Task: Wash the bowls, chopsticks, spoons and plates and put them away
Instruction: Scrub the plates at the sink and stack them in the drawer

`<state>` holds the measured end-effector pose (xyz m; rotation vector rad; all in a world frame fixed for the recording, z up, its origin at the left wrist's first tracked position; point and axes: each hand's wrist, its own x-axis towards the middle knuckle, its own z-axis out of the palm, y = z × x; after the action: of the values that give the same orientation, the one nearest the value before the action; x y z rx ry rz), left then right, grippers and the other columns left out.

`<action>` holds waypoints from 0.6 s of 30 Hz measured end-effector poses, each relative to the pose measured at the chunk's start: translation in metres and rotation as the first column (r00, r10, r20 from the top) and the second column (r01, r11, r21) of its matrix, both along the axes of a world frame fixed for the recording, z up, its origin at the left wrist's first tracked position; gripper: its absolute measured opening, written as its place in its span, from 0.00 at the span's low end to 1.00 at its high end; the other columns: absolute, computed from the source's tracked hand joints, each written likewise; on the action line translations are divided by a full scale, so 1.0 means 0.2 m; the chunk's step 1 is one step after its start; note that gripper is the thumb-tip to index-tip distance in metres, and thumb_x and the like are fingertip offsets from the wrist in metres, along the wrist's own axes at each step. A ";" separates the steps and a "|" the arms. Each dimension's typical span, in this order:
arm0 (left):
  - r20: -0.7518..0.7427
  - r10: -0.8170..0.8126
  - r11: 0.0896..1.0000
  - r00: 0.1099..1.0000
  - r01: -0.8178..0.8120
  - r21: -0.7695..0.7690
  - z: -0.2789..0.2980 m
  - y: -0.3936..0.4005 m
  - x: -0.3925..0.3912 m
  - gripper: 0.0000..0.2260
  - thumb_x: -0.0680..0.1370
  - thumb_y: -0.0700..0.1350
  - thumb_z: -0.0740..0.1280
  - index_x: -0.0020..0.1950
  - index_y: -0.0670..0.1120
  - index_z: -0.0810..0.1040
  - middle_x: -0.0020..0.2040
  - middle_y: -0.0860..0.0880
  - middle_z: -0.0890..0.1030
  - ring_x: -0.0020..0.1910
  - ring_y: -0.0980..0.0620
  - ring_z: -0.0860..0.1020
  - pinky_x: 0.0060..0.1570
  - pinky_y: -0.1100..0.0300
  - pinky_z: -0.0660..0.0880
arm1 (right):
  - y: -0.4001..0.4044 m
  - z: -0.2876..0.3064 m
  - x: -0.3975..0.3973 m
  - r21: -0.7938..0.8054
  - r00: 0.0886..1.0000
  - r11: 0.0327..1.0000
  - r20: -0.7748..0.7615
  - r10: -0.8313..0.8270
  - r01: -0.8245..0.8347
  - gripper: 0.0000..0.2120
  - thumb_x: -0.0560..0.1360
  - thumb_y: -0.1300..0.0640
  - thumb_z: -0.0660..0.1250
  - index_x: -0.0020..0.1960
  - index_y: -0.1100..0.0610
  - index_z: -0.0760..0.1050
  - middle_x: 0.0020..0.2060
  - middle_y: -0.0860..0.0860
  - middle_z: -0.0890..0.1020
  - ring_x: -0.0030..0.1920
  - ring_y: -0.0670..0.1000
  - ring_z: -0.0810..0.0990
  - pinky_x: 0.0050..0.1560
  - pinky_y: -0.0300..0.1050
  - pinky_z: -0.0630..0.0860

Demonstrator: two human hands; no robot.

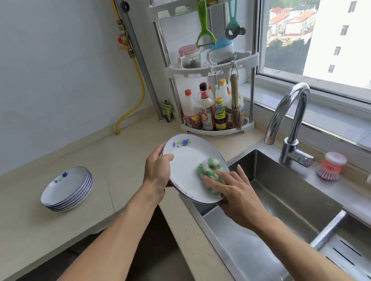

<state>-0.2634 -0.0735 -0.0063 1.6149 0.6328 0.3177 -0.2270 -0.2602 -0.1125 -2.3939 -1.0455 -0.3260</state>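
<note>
The plate, white with a blue flower sprig and a dark rim, is held tilted over the near-left corner of the sink. The left hand grips its left edge, thumb curled over the face. The right hand presses a green-and-white sponge against the plate's lower right, fingers nearly straight on top of it. Judging by this, the scrubbing step is in hand; next the plate likely needs turning to reach the back, then rinsing under the tap, which shows no running water. A stack of matching plates waits well apart on the counter. The sauce bottles in the corner rack carry labels, too small to read
</note>
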 end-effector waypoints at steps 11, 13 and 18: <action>0.108 0.201 0.973 0.974 -0.186 -0.134 -0.18 -0.23 -0.03 0.26 0.76 0.37 0.59 0.71 0.57 0.71 0.63 0.50 0.80 0.61 0.47 0.79 0.61 0.44 0.78 | 0.25 0.09 -0.19 0.294 0.981 0.941 0.049 -0.189 0.167 0.22 0.63 0.63 0.73 0.55 0.46 0.82 0.50 0.47 0.81 0.46 0.54 0.75 0.46 0.50 0.73; 0.102 0.198 0.979 0.975 -0.192 -0.061 -0.17 -0.20 -0.02 0.23 0.76 0.40 0.57 0.67 0.58 0.75 0.63 0.51 0.80 0.62 0.48 0.79 0.63 0.45 0.77 | 0.21 0.10 -0.22 0.232 0.998 0.970 -0.023 -0.066 0.070 0.18 0.73 0.46 0.68 0.63 0.39 0.77 0.59 0.45 0.79 0.55 0.51 0.74 0.58 0.54 0.71; 0.091 0.164 0.986 0.982 -0.166 0.023 -0.09 -0.14 -0.06 0.23 0.72 0.47 0.58 0.65 0.57 0.77 0.60 0.53 0.82 0.59 0.49 0.80 0.62 0.45 0.77 | 0.00 0.13 0.01 0.024 0.921 0.996 -0.382 -0.068 0.084 0.54 0.67 0.25 0.20 0.69 0.40 0.75 0.72 0.42 0.70 0.72 0.44 0.61 0.75 0.51 0.40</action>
<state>-0.2747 -0.1006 -0.0249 1.5710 0.6978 0.5207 -0.2248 -0.2610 -0.0858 -2.3373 -0.7596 0.0939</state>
